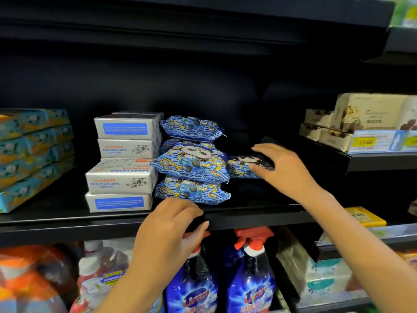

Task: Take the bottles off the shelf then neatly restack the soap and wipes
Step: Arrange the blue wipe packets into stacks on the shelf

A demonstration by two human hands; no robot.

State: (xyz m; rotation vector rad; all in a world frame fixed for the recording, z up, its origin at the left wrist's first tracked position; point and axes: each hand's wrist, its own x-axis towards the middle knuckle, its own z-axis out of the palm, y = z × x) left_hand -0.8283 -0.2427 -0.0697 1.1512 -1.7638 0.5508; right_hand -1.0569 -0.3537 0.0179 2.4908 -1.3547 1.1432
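At the far left of the black shelf [67, 219] we see a leaning stack of teal and orange boxes [33, 154]. To its right stands a stack of white goat-milk soap boxes [123, 163], several layers high, the print on some upside down and the layers not squared with each other. Touching its right side is a pile of blue wipes packs [193, 163] printed with a panda and waves; the packs sit one on another, slightly askew.

Our left hand [167, 231] rests on the shelf's front lip just below that pile, its fingers [191, 213] curled together over the edge and its thumb under it, gripping only the shelf. Just behind that hand, on the shelf below, stand two blue spray bottles [250, 279] with red trigger heads, and left of them a white and red refill pouch [101, 279].

Further right, one more wipes pack [242, 168] lies alone on the shelf just beside the pile. Our right hand [284, 168] lies over its right end with the fingers [266, 149] spread apart; we cannot tell whether they press on it, as the hand is blurred.

At the far right, on a neighbouring shelf, sit cream chocolate boxes [361, 114] above a yellow price tag [365, 142].
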